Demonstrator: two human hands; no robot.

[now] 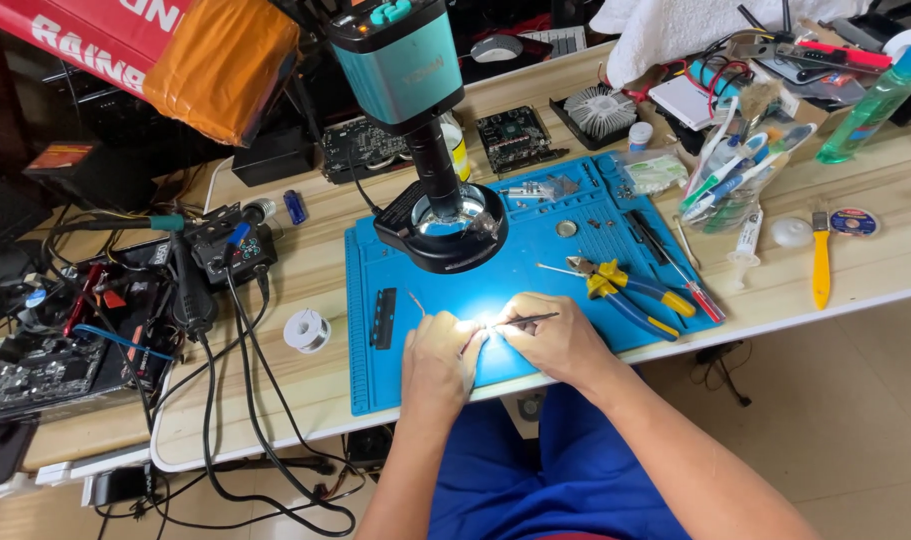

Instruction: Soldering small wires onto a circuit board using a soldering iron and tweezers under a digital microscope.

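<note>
My left hand (439,360) rests on the near edge of a blue work mat (535,265), fingers pinched around something small that the bright ring light washes out. My right hand (555,338) is beside it, shut on thin dark tweezers (531,319) whose tips meet the left fingertips. Both hands sit under the glare of a teal microscope (400,60) with a black ring light (443,222). What lies between the fingertips cannot be made out.
Yellow-handled pliers (615,285) and screwdrivers (675,275) lie on the mat to the right. A small black strip (382,318) and a solder spool (306,329) lie to the left. Circuit boards (515,135), cables (225,330), a green bottle (870,95) and a yellow-handled brush (821,265) crowd the wooden bench.
</note>
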